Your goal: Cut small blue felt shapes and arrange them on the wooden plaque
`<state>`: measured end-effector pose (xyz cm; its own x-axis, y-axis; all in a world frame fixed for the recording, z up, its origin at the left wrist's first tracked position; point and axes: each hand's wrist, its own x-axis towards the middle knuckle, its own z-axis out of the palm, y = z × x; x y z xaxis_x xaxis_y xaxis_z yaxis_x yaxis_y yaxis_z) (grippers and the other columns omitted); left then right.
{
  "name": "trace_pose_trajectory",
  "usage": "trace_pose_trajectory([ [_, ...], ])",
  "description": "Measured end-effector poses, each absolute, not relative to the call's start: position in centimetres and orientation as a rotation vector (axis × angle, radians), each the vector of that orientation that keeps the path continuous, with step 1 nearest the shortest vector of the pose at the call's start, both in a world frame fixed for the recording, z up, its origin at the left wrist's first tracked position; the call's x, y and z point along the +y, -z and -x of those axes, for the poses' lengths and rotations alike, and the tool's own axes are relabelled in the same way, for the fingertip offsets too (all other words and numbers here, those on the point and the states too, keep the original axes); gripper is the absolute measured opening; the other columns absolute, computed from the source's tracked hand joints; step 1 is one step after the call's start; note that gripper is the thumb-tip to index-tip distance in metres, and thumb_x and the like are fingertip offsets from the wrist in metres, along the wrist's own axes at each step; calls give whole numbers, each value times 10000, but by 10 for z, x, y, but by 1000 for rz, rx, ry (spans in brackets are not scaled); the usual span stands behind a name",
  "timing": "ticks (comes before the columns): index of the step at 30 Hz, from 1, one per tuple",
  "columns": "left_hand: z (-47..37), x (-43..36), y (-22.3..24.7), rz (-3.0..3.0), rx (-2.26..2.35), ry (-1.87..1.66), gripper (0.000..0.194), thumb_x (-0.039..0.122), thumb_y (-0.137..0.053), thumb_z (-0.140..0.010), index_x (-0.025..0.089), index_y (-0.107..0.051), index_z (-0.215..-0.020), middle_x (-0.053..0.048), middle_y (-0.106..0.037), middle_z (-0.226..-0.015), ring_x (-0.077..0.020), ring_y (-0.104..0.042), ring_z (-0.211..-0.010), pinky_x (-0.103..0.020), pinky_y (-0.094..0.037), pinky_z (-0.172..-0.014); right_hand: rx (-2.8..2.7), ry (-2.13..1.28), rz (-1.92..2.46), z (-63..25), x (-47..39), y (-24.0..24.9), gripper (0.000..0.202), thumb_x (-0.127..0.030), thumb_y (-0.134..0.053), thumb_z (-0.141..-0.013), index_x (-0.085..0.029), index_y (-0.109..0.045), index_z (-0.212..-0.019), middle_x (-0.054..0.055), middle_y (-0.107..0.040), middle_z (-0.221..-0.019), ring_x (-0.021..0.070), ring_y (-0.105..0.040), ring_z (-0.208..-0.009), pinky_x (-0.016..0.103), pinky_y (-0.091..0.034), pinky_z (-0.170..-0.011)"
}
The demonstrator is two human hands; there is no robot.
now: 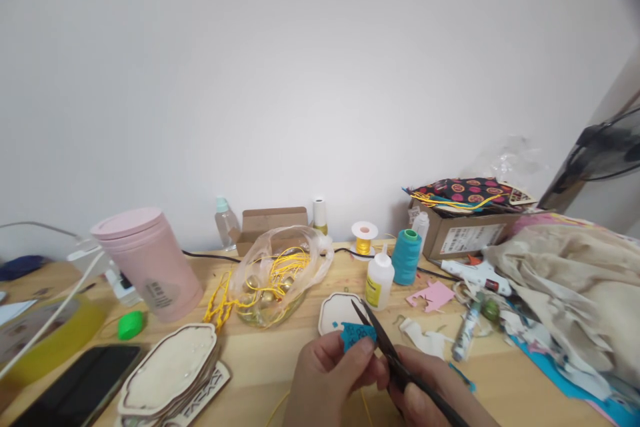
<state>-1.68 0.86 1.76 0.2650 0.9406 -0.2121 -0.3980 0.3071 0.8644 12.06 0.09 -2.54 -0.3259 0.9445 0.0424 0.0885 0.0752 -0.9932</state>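
Note:
My left hand (333,373) pinches a small blue patterned piece (356,335) between thumb and fingers. In my right hand (425,387) is a pair of dark scissors (383,340), their blades parted beside the right edge of the blue piece. Just behind lies a white plaque with a scalloped dark border (340,310), partly covered by the blue piece and the blades; a tiny blue scrap rests on it. A white glue bottle with a yellow label (379,283) stands upright behind the scissors. Yellow cord runs on the table below my hands.
At left are a pink tumbler (150,263), stacked plaques (170,370), a black phone (80,387) and a tape roll (65,337). A plastic bag (280,273) holds yellow cord. Right are a teal thread cone (407,260), pink scrap (431,296), glue gun (475,275), cardboard box (465,237) and beige cloth (575,287).

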Motion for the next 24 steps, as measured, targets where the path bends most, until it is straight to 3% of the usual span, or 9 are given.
trace_pose_trajectory([
  [10,16,11,-10,-776,864,-1039,240,327,-693,-570,109,-626,-496,-20,-574,-490,-132,-500,-533,-246,-417,-601,-1548,-1377,938,-123,-4,15,525,-651,-421,-679,-153,-548,-786,40,-477,-696,191,-449,-646,266,-411,-584],
  [18,16,9,-24,-791,871,-1038,162,249,-670,-610,115,-643,-524,-2,-581,-493,-116,-501,-531,-226,-408,-608,-1615,-1369,967,-129,-2,9,493,-659,-426,-676,-170,-484,-684,-15,-362,-616,140,-344,-568,214,-327,-491],
  [24,19,11,-20,-837,890,-1040,192,274,-678,-593,120,-621,-492,4,-571,-476,-121,-498,-516,-222,-397,-576,-1607,-1368,1017,-128,-1,10,403,-570,-464,-716,-171,-522,-697,-18,-384,-608,139,-355,-570,202,-308,-474],
])
